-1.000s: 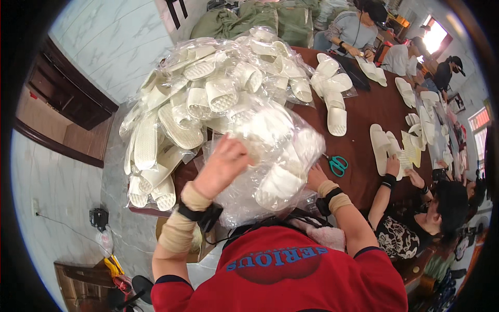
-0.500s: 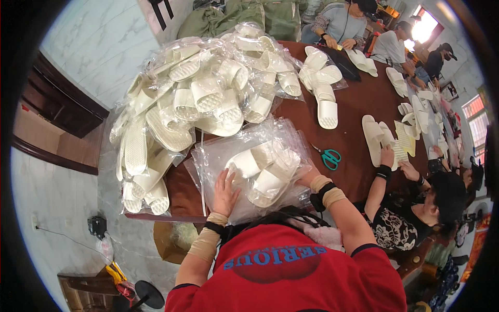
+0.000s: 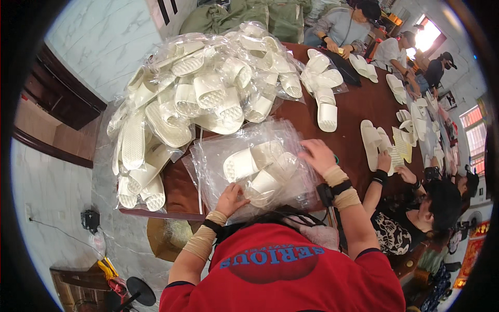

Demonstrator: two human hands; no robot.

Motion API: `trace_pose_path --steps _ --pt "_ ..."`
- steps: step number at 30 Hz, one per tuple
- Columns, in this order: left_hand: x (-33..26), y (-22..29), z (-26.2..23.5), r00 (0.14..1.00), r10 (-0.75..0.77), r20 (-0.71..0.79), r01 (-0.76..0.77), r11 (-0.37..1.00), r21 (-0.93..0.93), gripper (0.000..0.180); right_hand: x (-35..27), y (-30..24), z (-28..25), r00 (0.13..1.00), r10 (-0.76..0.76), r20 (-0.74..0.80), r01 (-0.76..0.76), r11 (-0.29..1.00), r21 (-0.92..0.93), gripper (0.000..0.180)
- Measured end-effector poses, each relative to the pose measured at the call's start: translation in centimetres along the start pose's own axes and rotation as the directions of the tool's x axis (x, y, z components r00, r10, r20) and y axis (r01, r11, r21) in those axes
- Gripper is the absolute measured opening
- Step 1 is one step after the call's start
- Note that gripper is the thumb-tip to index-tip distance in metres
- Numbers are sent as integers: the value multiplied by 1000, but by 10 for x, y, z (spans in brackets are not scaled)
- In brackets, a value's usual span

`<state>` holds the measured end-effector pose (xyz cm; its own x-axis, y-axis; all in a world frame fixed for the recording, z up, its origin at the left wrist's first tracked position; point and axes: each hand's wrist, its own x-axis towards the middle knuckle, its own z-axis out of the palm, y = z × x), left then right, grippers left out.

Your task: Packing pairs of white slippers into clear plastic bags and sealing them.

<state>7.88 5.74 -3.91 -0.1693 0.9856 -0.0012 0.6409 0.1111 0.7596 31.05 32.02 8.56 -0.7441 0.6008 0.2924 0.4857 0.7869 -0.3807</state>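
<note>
A clear plastic bag point(image 3: 254, 166) is laid flat at the near edge of the brown table point(image 3: 358, 112), and a pair of white slippers point(image 3: 260, 169) is seen inside it, lying side by side with their straps up. Behind it and to the left, a large heap of bagged slippers point(image 3: 197, 93) is piled, each pair sealed in its own clear wrapping, some hanging over the table's left edge. The bag's near edge is pinched by the left hand point(image 3: 231, 198), whose fingers are curled onto the plastic just below the slippers. The right hand point(image 3: 318, 155) is spread open, palm down, and pressed on the bag's right side, nothing being clasped in it. Loose white slippers point(image 3: 325, 99) are scattered further along the table, where other people point(image 3: 405, 208) are seated on the right
</note>
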Motion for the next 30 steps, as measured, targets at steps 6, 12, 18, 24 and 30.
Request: trace_pose_path --steps 6,12,18,24,30 --pt "5 2 2 1000 -12 -26 12 1000 -10 38 12 -3 46 957 -93 274 120 989 -83 17" --pt "3 -3 6 998 11 -68 -12 1000 -18 37 -24 70 22 801 455 -390 -505 862 -31 12" --pt "-1 -9 8 999 -10 -38 8 999 -41 36 7 -27 1 935 27 -354 -12 999 45 8" --pt "-1 -8 9 999 11 -51 -12 1000 -26 37 38 -28 -6 956 201 -214 -151 962 229 13" --pt "0 -11 11 998 15 -66 -15 1000 -2 36 43 7 17 836 376 400 -303 924 -236 50"
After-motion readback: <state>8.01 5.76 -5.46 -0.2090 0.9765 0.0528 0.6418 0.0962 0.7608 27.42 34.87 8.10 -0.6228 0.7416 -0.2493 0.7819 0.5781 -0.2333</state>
